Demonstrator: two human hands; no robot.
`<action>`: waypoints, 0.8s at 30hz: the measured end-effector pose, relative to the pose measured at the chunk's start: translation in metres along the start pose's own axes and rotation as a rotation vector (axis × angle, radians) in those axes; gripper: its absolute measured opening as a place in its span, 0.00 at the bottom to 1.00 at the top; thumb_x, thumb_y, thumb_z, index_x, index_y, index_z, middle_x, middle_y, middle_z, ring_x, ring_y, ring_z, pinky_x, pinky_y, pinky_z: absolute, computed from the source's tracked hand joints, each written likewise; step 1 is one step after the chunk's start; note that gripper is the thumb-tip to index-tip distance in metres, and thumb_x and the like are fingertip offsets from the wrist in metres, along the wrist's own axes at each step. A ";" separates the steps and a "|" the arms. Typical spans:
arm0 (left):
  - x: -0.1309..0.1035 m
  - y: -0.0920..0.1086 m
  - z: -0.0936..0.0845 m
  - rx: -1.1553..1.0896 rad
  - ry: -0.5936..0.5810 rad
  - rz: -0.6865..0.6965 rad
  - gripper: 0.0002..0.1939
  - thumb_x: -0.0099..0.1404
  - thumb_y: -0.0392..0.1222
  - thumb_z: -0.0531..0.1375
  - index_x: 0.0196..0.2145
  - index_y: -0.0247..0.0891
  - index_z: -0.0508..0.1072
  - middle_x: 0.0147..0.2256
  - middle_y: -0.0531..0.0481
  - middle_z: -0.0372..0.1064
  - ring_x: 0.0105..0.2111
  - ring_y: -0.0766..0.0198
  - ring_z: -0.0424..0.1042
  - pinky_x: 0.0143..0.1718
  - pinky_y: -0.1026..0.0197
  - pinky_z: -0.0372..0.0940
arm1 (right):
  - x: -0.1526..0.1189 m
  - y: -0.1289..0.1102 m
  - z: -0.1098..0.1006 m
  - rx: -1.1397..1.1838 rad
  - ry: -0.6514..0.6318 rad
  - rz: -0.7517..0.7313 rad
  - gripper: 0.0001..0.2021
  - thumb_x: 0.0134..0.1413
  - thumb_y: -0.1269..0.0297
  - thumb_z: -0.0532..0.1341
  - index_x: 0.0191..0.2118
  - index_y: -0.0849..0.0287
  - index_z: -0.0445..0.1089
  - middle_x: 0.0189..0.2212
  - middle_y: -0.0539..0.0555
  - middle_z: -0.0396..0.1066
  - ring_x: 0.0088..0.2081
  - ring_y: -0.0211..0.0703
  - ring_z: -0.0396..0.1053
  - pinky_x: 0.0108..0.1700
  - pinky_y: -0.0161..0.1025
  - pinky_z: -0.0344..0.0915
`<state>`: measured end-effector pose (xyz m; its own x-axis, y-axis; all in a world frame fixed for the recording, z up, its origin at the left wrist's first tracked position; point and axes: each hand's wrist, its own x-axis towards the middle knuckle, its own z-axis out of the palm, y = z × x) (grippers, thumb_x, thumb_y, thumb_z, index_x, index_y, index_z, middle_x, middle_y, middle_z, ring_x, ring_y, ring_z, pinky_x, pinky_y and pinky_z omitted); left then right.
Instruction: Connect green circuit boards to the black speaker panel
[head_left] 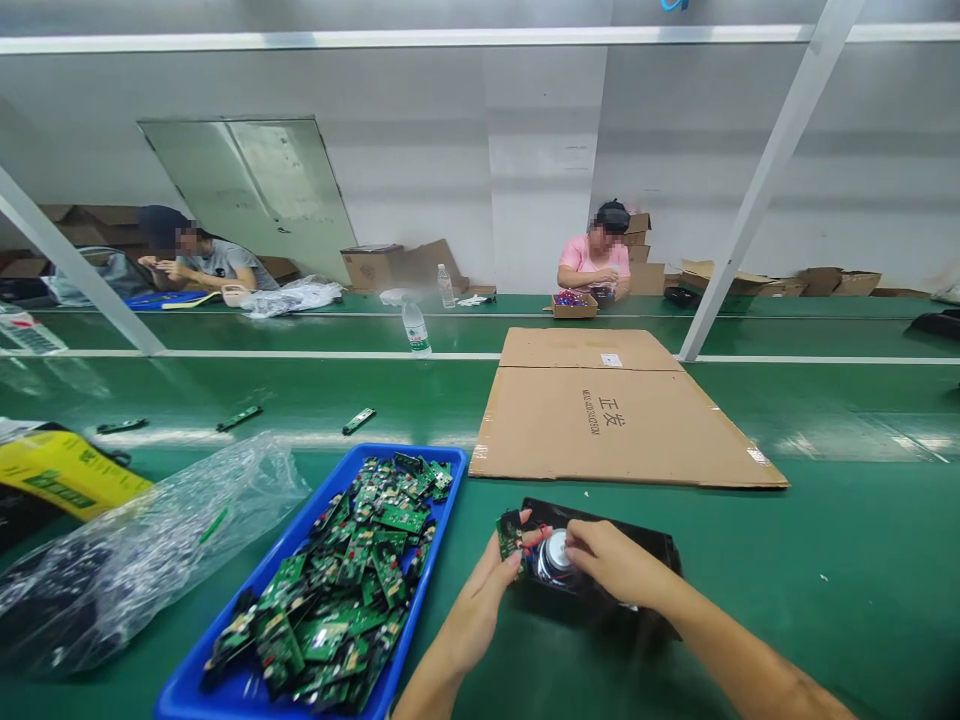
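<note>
Clamped between thumb and fingers of the left grip [480, 600]: a small green circuit board [509, 535], just left of a round silvery part with dark sides [555, 555], thin red wires [534, 538] between the two. At the round part's right edge, right grip [619, 562] with fingertips drawn together; cannot tell pinching from mere touching. Behind and below, on the green worktop [825, 580], a long black casing [654, 541], long axis left to right, right end slanting nearer. Closest to the board, left grip; closest to the casing's right end, right grip. Farther left, a blue plastic tray [431, 548] heaped with green circuit boards [337, 600].
</note>
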<state>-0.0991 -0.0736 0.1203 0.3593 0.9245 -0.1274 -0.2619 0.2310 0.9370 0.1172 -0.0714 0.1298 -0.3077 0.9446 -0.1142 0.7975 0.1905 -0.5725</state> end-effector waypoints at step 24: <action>0.004 -0.022 0.011 0.090 0.178 -0.008 0.27 0.51 0.54 0.72 0.44 0.36 0.77 0.36 0.45 0.81 0.22 0.66 0.71 0.20 0.65 0.65 | -0.006 0.008 0.011 -0.037 -0.064 0.028 0.12 0.53 0.81 0.58 0.38 0.58 0.72 0.38 0.53 0.69 0.40 0.44 0.68 0.40 0.36 0.59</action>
<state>-0.0820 -0.0782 0.1026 0.1946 0.9637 -0.1826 -0.1762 0.2175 0.9600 0.1195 -0.0781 0.1170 -0.3168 0.9309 -0.1817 0.8244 0.1755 -0.5381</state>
